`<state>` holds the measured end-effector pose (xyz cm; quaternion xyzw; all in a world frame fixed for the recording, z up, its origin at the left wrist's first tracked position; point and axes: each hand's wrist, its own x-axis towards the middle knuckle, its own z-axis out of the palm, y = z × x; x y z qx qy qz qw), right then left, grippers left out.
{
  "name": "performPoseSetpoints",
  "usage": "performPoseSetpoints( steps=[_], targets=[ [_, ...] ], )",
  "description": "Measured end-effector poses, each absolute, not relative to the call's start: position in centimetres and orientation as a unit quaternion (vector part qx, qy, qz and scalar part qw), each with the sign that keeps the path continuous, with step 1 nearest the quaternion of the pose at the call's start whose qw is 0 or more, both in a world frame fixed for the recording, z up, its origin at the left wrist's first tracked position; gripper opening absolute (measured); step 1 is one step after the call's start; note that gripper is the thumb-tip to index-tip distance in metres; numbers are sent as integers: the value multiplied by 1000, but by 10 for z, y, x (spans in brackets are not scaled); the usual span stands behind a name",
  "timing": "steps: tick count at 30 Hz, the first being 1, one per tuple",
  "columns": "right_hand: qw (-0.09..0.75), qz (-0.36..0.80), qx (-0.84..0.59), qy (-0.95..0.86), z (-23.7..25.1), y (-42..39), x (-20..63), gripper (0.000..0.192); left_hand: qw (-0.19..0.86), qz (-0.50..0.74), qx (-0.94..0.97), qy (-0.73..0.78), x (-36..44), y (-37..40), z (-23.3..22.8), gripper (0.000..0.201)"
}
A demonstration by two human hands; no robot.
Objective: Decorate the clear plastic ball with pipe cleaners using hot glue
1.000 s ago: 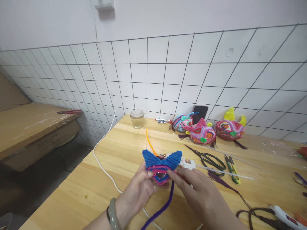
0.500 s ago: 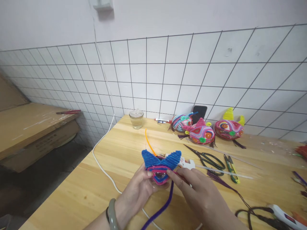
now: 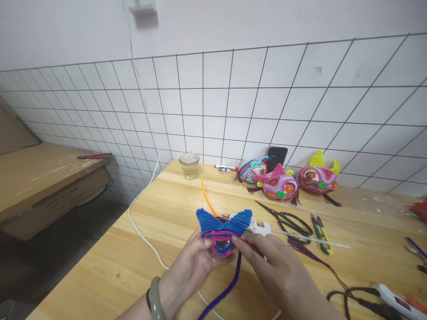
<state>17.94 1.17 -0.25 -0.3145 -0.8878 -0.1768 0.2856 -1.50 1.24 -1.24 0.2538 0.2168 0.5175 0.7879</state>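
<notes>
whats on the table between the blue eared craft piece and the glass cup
In the head view, an orange pipe cleaner lies between the blue-eared craft piece and the glass cup; otherwise bare table.

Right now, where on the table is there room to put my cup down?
The biggest bare patch is the near left part of the table, between the white cord and the left edge. A smaller one lies between the glass and the hands. The right side is crowded: scissors, colourful masks, glue gun, cables.

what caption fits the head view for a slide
Both hands, left hand and right hand, hold a blue-eared craft with a purple pipe cleaner.
</notes>
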Motion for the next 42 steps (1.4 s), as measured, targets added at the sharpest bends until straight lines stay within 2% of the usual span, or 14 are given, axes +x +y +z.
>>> performPoseSetpoints(
  steps=[28,34,42],
  targets=[
    [283,-168,-319,-889,-2,10,182,37,786,525,274,178,-17,13,-15,26],
    [286,-149,-299,-898,-2,9,177,38,761,538,283,227,-13,12,-12,39],
    [302,-136,-288,-898,3,6,173,37,747,541,297,249,-14,12,-13,37]
  ],
)
